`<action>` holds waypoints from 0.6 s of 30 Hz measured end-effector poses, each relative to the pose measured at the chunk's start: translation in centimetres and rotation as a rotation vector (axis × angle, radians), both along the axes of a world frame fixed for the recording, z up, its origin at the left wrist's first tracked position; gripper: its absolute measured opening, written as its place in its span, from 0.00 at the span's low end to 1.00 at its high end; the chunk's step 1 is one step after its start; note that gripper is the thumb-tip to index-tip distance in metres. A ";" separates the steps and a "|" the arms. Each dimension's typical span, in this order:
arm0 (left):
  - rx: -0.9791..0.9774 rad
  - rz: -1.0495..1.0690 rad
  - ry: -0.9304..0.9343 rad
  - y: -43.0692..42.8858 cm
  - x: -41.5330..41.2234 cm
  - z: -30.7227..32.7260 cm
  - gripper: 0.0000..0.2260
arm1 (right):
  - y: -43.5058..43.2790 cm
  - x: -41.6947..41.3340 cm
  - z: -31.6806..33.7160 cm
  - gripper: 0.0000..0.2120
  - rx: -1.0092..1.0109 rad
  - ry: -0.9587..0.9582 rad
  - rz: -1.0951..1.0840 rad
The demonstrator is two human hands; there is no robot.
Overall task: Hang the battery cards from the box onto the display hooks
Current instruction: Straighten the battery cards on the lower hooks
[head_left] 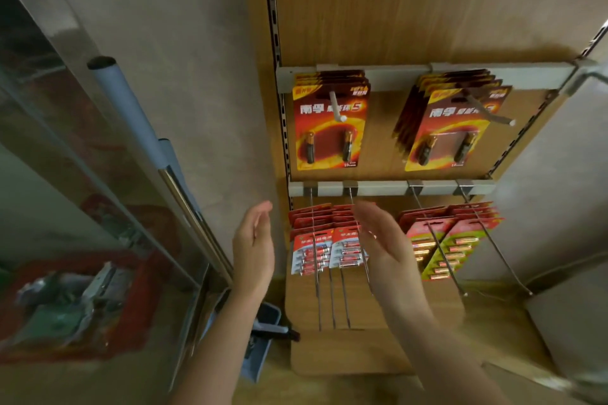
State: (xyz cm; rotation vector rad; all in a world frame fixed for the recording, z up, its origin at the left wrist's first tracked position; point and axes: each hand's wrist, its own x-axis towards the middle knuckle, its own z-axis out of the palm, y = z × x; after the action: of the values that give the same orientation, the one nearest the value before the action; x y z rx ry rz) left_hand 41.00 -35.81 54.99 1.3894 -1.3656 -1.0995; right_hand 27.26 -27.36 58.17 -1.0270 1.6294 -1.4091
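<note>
The red-and-white battery cards (pixel 314 248) hang in two stacks side by side on long wire hooks (pixel 318 293), in the gap between the two grips and a little beyond them. The left grip (pixel 253 250) is wide, held flat and straight, palm turned towards the cards, holding nothing, just left of the nearer stack. The right grip (pixel 385 246) is wide too, palm facing the left one and holding nothing. It covers the right edge of the second stack, and whether it touches a card cannot be told. Just right of the right grip two more stacks, red-and-green cards (pixel 460 245), hang from the same grey rail (pixel 388 188), which runs just above both grips. Well above the grips an upper rail (pixel 394 76) carries two stacks of bigger red-and-yellow cards (pixel 329 131), each showing two batteries, on short white hooks (pixel 337 108). All of it is fixed to a wooden panel (pixel 394 10). Left of the left grip a pale pole (pixel 131 108) leans by the wall beside a glass case (pixel 65 174), and below that grip's forearm sits a blue tub (pixel 263 332)
</note>
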 end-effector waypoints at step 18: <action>0.229 -0.183 0.023 -2.8 -2.5 -7.2 0.13 | -8.4 -4.6 -6.9 0.11 0.044 0.990 0.167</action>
State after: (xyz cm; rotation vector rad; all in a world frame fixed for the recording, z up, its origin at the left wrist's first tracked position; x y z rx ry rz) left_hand 38.47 -38.62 47.79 1.4284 -1.4053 -1.4254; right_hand 22.67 -35.71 51.30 -1.9624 2.1329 -0.7450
